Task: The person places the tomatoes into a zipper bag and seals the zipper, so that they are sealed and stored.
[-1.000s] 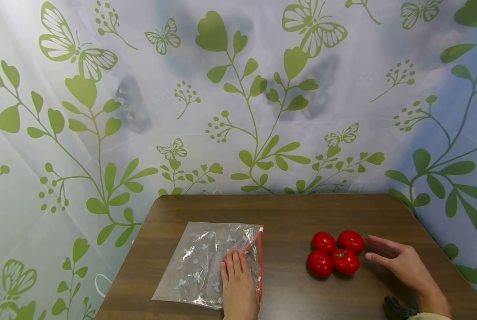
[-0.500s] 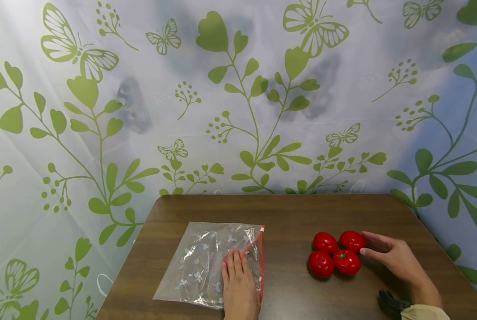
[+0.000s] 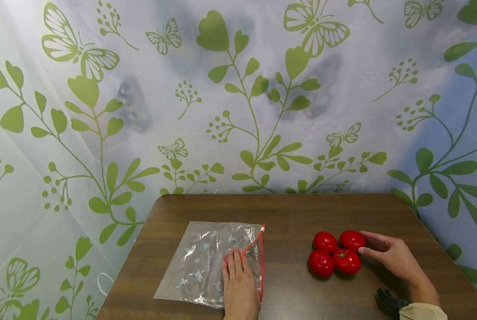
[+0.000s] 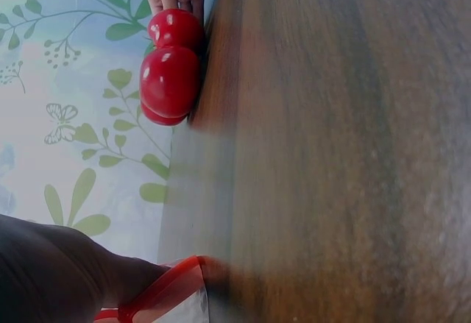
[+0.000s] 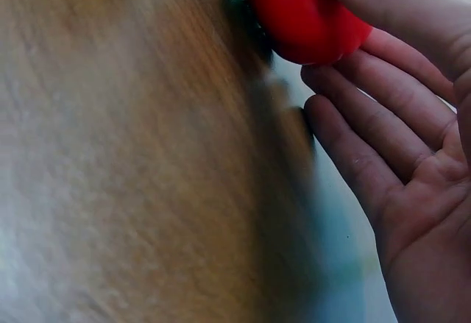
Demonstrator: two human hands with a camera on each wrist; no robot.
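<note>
My left hand (image 3: 240, 284) rests on a clear zip bag (image 3: 194, 258) with a red zip edge and small printed figures, its fingers straight over the bag's mouth. The bag lies on the wooden table. To the right, several shiny red tomatoes sit in a tight cluster; the front right tomato (image 3: 346, 261) shows a green stem. My right hand (image 3: 396, 258) is at the right side of the back right tomato (image 3: 352, 240), thumb and fingertips right at its skin. In the right wrist view, the fingers reach out nearly straight behind a tomato (image 5: 302, 14), with the thumb in front.
The brown wooden table (image 3: 290, 213) stands against a pale curtain (image 3: 238, 111) printed with green leaves and butterflies. A dark strap (image 3: 392, 298) is around the right wrist, just ahead of a beige sleeve (image 3: 422, 311).
My right hand has moved left until its thumb and fingers reach the back right tomato, then stayed nearly still. The left hand and the bag keep their place.
</note>
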